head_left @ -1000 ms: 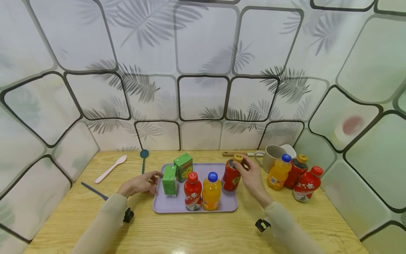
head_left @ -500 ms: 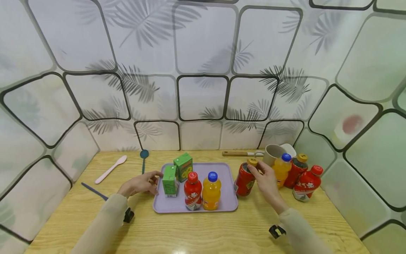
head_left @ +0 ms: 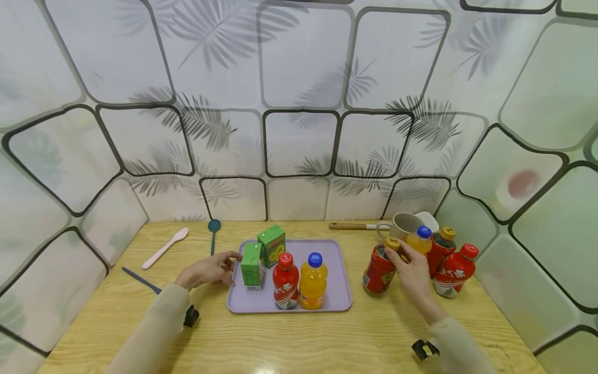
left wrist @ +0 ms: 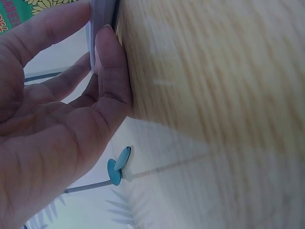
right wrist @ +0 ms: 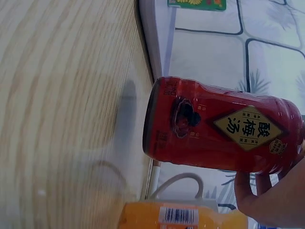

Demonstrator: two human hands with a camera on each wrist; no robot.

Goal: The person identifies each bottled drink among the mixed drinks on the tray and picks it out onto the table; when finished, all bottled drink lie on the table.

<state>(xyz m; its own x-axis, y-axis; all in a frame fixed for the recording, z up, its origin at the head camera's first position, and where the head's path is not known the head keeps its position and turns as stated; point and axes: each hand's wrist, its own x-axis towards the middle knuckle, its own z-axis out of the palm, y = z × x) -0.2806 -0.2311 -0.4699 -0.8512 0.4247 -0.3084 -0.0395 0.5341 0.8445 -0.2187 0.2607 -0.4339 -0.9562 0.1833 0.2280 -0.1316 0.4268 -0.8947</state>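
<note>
My right hand [head_left: 415, 267] pinches the yellow cap of a red-labelled plum drink bottle [head_left: 379, 271], right of the tray. In the right wrist view this bottle [right wrist: 224, 126] has its base off the wooden table, a shadow beneath. At the left edge of the lilac tray [head_left: 334, 291], my left hand [head_left: 210, 270] holds the rim between its fingers; the left wrist view shows the fingertips against the tray rim [left wrist: 102, 16]. On the tray stand two green drink cartons [head_left: 252, 266], a red bottle [head_left: 285, 283] and an orange juice bottle [head_left: 313, 283].
Behind my right hand stand another orange juice bottle [head_left: 420, 240], a dark yellow-capped bottle [head_left: 440, 254], a red-capped bottle [head_left: 455, 272] and a beige mug [head_left: 404, 225]. A wooden-handled utensil [head_left: 350, 226], pink spoon [head_left: 165, 248], teal spoon [head_left: 214, 234] and blue-grey handle [head_left: 141, 280] lie around.
My right hand has lifted the plum drink bottle from the tray's right side and carried it rightward past the tray edge. My left hand stays at the tray.
</note>
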